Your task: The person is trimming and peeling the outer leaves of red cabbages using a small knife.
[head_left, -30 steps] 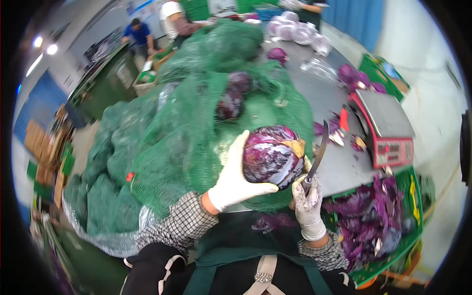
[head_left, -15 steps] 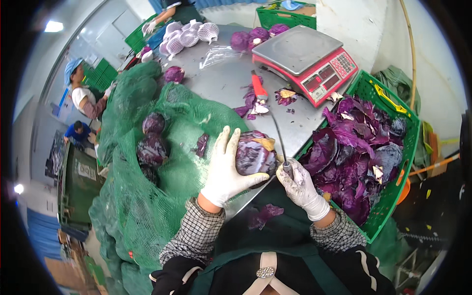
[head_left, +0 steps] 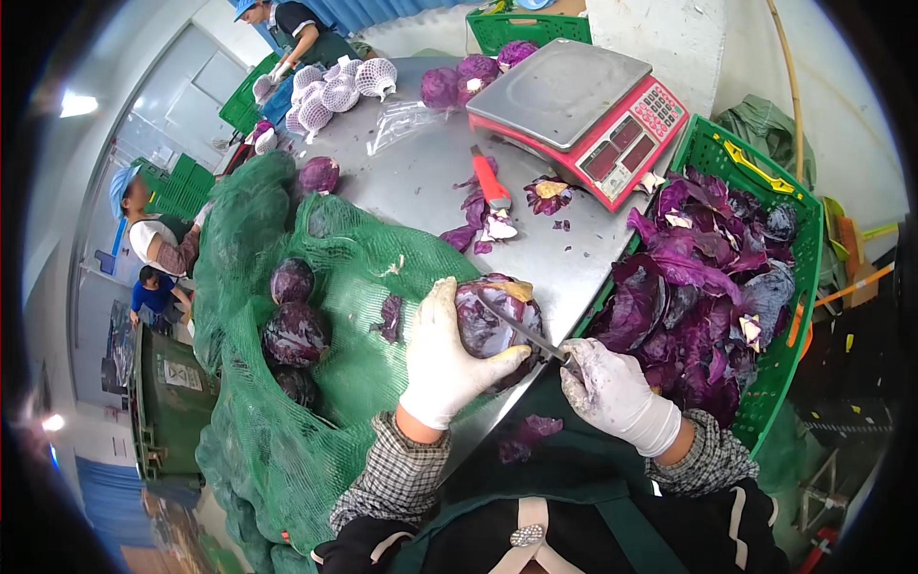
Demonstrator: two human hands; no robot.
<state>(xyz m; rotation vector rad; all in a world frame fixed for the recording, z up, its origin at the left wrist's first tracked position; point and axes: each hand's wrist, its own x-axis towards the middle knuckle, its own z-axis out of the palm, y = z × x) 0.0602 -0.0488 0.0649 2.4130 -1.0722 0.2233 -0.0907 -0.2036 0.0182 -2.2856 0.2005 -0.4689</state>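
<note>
My left hand [head_left: 443, 356], in a white glove, is closed around the left side of a red cabbage [head_left: 490, 320] at the near edge of the metal table. In my gloved right hand [head_left: 612, 390] is a knife [head_left: 521, 328]; its thin blade lies slantwise across the top of that cabbage, pointing away and left. The handle is mostly hidden in my fist. Left of my left hand, several more red cabbages [head_left: 295, 335] rest in the opening of a green mesh sack [head_left: 373, 263]. A loose purple leaf [head_left: 528, 437] lies below the cabbage, on my dark apron.
To the right stands a green crate [head_left: 801, 287] heaped with purple leaves. A red scale [head_left: 612, 167], a red-handled tool [head_left: 491, 179] and leaf scraps lie farther back. Net-wrapped produce [head_left: 335, 91] sits at the far left, where a co-worker [head_left: 304, 36] stands; two other people are beyond the sack.
The knife has swung down from standing upright beside the cabbage to lying across its top. My right hand has turned and moved slightly right and down. The head view has shifted.
</note>
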